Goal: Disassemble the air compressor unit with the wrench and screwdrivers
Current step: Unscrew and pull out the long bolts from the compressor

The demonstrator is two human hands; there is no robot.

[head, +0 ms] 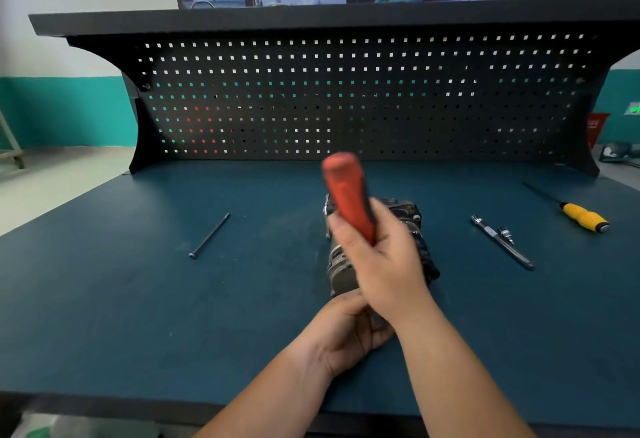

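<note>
The dark metal air compressor unit (412, 226) lies in the middle of the blue bench top, mostly hidden behind my hands. My right hand (384, 261) grips a red-handled screwdriver (346, 191), its handle pointing up and away and blurred; the shaft and tip are hidden. My left hand (349, 330) curls around the near end of the unit, under my right hand. A long black bolt (209, 236) lies loose to the left.
To the right lie a metal wrench (502, 243) and a yellow-handled screwdriver (581, 217). A black pegboard (346, 98) with a shelf on top closes off the back of the bench (138, 299). The bench's front edge runs just below my forearms.
</note>
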